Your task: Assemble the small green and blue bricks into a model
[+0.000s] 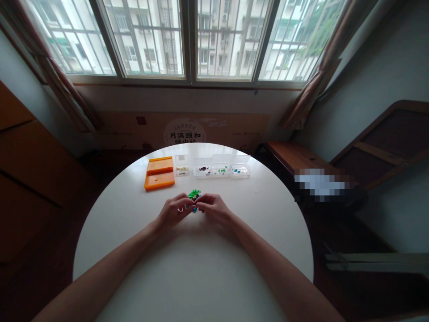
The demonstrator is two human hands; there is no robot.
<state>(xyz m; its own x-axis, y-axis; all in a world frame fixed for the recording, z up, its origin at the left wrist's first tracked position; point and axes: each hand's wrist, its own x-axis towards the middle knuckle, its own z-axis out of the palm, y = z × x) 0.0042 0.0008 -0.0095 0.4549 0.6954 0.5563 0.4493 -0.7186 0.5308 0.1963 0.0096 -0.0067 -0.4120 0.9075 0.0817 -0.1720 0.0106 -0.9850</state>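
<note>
A small model of green, blue and brown building bricks (194, 194) is held between both hands, just over the white table. My left hand (175, 207) grips it from the left, thumb and fingers closed together. From the other side my right hand (213, 206) pinches at the model's right edge, its fingertips close to those of the left. The fingers cover much of the lower part, so I cannot make out whether a separate tiny piece is between them.
On the round white table (187, 277), beyond the hands, lies an orange open case (161, 181). To its right stand a small clear box (182, 171) with tan pieces and clear lidded boxes (221, 171) holding dark, green and blue pieces. A wooden bench (295, 156) is at the right.
</note>
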